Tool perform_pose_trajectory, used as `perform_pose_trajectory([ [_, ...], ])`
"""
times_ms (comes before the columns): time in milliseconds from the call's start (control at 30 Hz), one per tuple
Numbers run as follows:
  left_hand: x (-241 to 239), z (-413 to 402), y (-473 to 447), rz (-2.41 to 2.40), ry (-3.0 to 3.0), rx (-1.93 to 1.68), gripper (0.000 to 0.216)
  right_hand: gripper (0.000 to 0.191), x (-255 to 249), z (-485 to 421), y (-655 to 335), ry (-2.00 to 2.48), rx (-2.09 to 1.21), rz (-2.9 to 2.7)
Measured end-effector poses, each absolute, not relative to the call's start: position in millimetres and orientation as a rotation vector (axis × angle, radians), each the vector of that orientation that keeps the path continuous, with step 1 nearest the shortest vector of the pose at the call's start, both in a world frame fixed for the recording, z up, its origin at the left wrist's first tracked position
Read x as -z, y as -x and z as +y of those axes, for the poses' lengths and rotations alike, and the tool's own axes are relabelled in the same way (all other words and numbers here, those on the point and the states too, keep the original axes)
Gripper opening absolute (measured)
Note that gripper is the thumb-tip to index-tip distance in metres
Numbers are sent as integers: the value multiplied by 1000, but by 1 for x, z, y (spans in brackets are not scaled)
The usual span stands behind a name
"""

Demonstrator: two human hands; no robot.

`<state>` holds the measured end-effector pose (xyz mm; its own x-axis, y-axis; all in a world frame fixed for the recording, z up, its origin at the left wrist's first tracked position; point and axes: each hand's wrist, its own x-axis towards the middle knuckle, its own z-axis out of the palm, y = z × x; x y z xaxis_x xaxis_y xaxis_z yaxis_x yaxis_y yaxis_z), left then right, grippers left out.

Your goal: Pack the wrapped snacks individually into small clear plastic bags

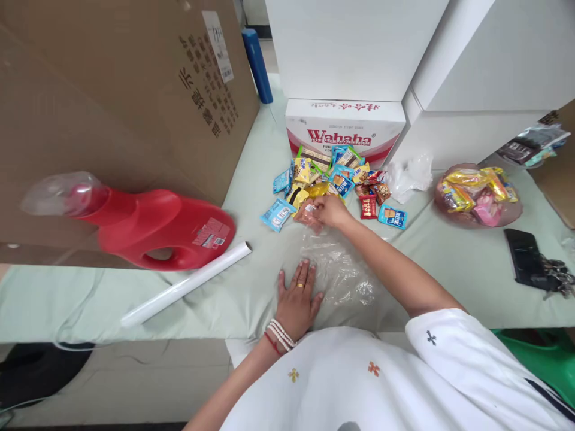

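My left hand [297, 299] lies flat on the green tablecloth [251, 287], fingers spread, holding nothing. Its thumb side is close to a clear plastic bag [348, 272] lying flattened on the cloth. At the front of a pile of small wrapped snacks [344, 179], my right hand [331, 211] has its fingers closed on a pinkish-brown snack packet [308, 216]. Around it are a light blue packet [277, 214], a yellow packet [296, 196], a red packet [368, 207] and a blue packet [392, 216]. My right fingertips are partly hidden.
A Wahaha carton [345, 126] stands behind the snacks. To the left are a red jug [166, 224], a white tube [188, 284] and a large cardboard box [126, 96]. A bowl of snacks [440, 209], crumpled plastic [409, 178], a phone [523, 254] and keys [557, 275] lie right.
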<state>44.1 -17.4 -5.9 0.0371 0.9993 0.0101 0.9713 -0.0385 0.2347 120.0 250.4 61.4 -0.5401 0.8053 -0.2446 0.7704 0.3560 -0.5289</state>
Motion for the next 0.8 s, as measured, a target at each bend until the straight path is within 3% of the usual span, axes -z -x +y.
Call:
perform_pose_trajectory([
  [200,2,-12,-40,2067,-2110,-324,57,21,-116,257,-212,1012,-815,-2167],
  [333,1,-4,-39,2117,-2073,-345,54,29,-142,231,-258,991,-1076,-2307],
  [467,4,-1,-39,2112,-2085,-350,54,23,-113,187,-247,1042,-1189,-2638],
  [567,6,-6,-34,2089,-2120,-388,55,20,-79,161,-226,1251,-1006,-2825],
  [667,4,-15,-22,2024,-2191,-485,57,36,-64,146,-231,1353,-827,-2740],
  [800,-12,-29,2,1586,-2368,-510,68,39,-71,125,-290,1041,-897,-2583],
])
